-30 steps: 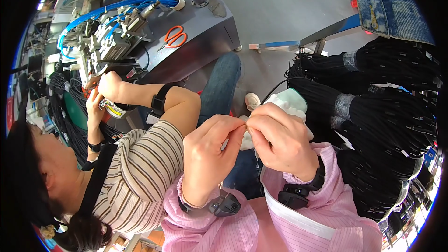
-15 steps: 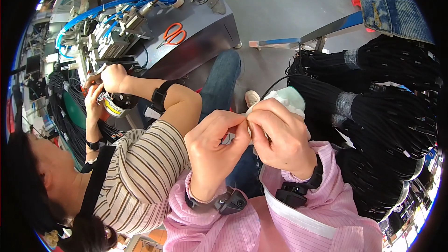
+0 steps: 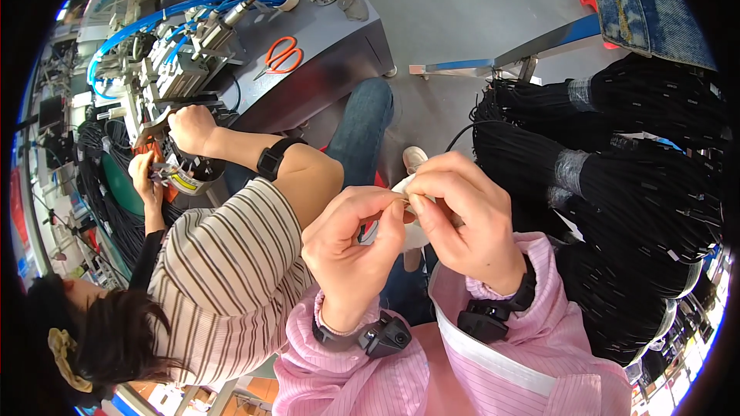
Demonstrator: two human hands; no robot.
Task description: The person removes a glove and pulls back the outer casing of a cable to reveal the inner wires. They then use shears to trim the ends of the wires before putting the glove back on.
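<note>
My left hand and my right hand meet in front of me, thumb and forefinger of each pinched together. Between the fingertips is a thin, tan, strand-like piece, too small to name. White soft-looking material shows below and behind the fingers, partly hidden. From the black bundles, a single black cable curves toward the back of my right hand, where its end is lost from sight.
Thick tied bundles of black cables fill the right side. At the left a co-worker in a striped shirt works at a machine with blue hoses. Orange-handled scissors lie on the grey machine table. A metal-legged frame stands beyond.
My fingertips have shifted slightly, and the tan piece shows more between them. A pale green-and-white item behind my right hand has dropped mostly from view. The co-worker's head and left hand have moved.
</note>
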